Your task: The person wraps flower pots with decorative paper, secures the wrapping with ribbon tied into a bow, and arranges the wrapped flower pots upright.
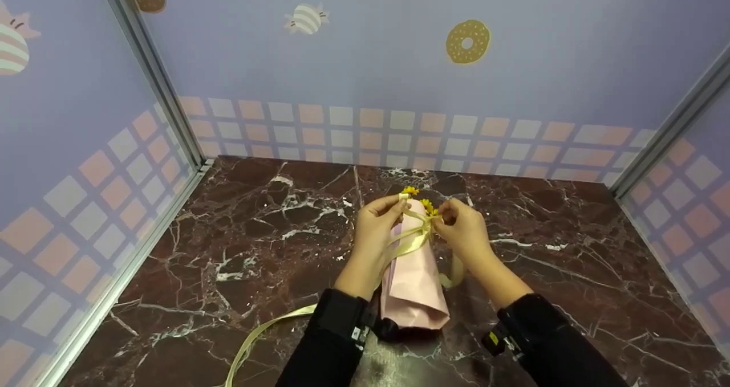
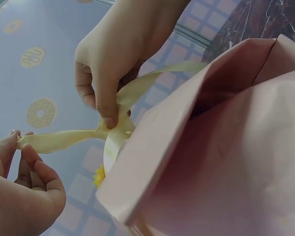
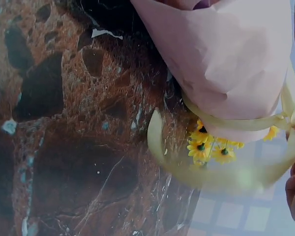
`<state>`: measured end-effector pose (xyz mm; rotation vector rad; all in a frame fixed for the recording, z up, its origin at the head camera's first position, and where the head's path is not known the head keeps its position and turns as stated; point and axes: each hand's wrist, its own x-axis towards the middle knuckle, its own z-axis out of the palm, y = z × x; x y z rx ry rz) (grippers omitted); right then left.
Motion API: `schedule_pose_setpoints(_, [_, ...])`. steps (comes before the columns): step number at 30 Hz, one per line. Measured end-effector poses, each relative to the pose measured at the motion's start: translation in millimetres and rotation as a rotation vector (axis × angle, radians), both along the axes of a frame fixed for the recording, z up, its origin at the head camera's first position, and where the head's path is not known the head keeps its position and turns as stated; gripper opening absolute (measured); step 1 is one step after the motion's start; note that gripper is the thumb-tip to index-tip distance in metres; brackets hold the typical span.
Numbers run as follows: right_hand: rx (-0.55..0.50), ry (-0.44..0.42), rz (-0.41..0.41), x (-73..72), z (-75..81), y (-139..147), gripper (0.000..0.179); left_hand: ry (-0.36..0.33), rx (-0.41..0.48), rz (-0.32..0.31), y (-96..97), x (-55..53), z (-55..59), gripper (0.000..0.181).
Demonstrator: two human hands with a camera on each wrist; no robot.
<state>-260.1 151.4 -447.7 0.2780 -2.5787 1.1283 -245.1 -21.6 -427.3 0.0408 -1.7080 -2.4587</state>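
A bouquet wrapped in pink paper (image 1: 419,290) lies on the table between both hands, its wide end toward the person. Yellow flowers (image 3: 200,147) stick out past the narrow far end. Around that narrow part runs a pale yellow satin ribbon (image 2: 59,141), crossed in a knot or loop. My left hand (image 1: 373,227) pinches one stretch of ribbon between thumb and fingers, drawn taut away from the knot in the left wrist view. Thumb and fingers of my right hand (image 1: 465,230) pinch the ribbon right at the crossing. Another ribbon length hangs in a curve beside the paper.
A long ribbon tail (image 1: 256,333) trails over the dark red marble table (image 1: 274,250) to the left. Patterned lilac panels (image 1: 365,62) with metal edge strips stand at the back and both sides. Small white specks dot the tabletop.
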Motion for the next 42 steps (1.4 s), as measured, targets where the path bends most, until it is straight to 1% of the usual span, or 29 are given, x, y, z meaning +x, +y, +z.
schedule_pose_setpoints(3, [0.073,0.040,0.030,-0.8,0.8,-1.9,0.015,0.005,0.018,-0.001,1.6,0.0,-1.1,0.017])
schedule_pose_setpoints(4, [0.091,0.048,0.041,-1.0,0.8,-2.5,0.015,0.007,0.030,-0.002,2.0,0.0,-1.4,0.017])
schedule_pose_setpoints(6, [0.108,0.064,0.050,-1.8,0.9,-3.0,0.008,0.011,0.037,-0.004,2.4,0.5,-1.6,0.016])
schedule_pose_setpoints(8, [0.100,0.075,0.050,-3.5,0.3,-3.0,0.003,0.013,0.037,-0.009,2.4,1.3,-1.7,0.015])
schedule_pose_setpoints(12, [0.069,0.093,0.040,-6.6,-0.1,-3.4,0.007,0.021,0.012,-0.014,2.0,2.4,-2.6,0.014])
schedule_pose_setpoints(17, [0.110,0.123,0.053,-9.8,1.6,-5.6,0.019,0.031,0.004,-0.016,2.9,0.2,-2.7,0.015])
schedule_pose_setpoints(20, [0.117,0.134,0.055,-10.3,0.4,-6.3,0.015,0.027,0.014,-0.023,3.7,0.1,-2.9,0.016])
schedule_pose_setpoints(23, [0.089,0.123,0.052,-10.0,-0.8,-5.3,0.013,0.021,0.027,-0.035,3.4,0.9,-2.7,0.017])
schedule_pose_setpoints(26, [0.088,0.092,0.073,-8.8,-0.5,-4.0,0.017,0.012,0.035,-0.032,2.1,2.3,-2.6,0.017])
schedule_pose_setpoints(28, [0.121,0.078,0.102,-7.9,0.0,-3.0,0.020,0.003,0.045,-0.028,1.3,2.7,-2.6,0.016])
schedule_pose_setpoints(31, [0.214,0.105,0.165,-7.1,0.1,-1.0,0.023,0.007,0.030,-0.024,0.5,1.9,-3.5,0.017])
schedule_pose_setpoints(34, [0.318,0.183,0.225,-6.0,-0.7,1.3,0.025,0.015,-0.010,-0.026,-0.6,0.6,-4.3,0.018])
schedule_pose_setpoints(37, [0.395,0.257,0.268,-5.3,-2.5,3.4,0.025,0.008,-0.037,-0.025,-1.5,-0.6,-5.0,0.019])
schedule_pose_setpoints(40, [0.437,0.297,0.270,-4.5,-5.9,3.6,0.021,0.001,-0.046,-0.021,-2.8,0.0,-6.5,0.019])
schedule_pose_setpoints(42, [0.453,0.310,0.260,-4.1,-7.2,3.2,0.016,-0.006,-0.033,-0.021,-3.2,0.6,-6.2,0.019])
